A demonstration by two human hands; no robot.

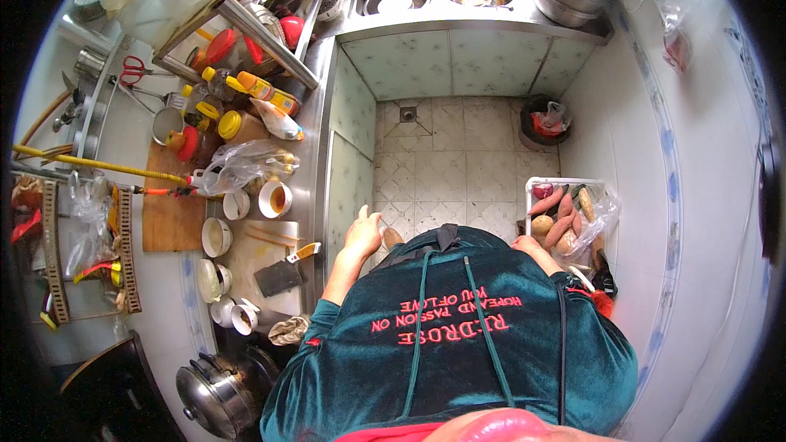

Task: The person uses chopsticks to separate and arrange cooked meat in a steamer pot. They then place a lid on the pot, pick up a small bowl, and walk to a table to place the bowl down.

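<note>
My left hand (363, 234) is beside the front of the steel counter, fingers apart and nothing in it. My right hand (529, 245) is at the right side of my dark green velvet top (454, 331), near the vegetable basket; its fingers are partly hidden, and I cannot tell if it grips anything. To the left, a cleaver (279, 279) with an orange-and-white handle lies on a white cutting board (245, 242), near a pair of chopsticks (270, 234). White bowls stand along the board, one (275, 199) holding brown liquid.
A white basket (529, 196) holds sweet potatoes (557, 230) and other vegetables at right. Beyond it stands a dark bin (528, 129). Ahead is a double sink (433, 12). Sauce bottles (267, 92) and a plastic bag (239, 162) crowd the left counter; a steel pot (221, 393) is lower left.
</note>
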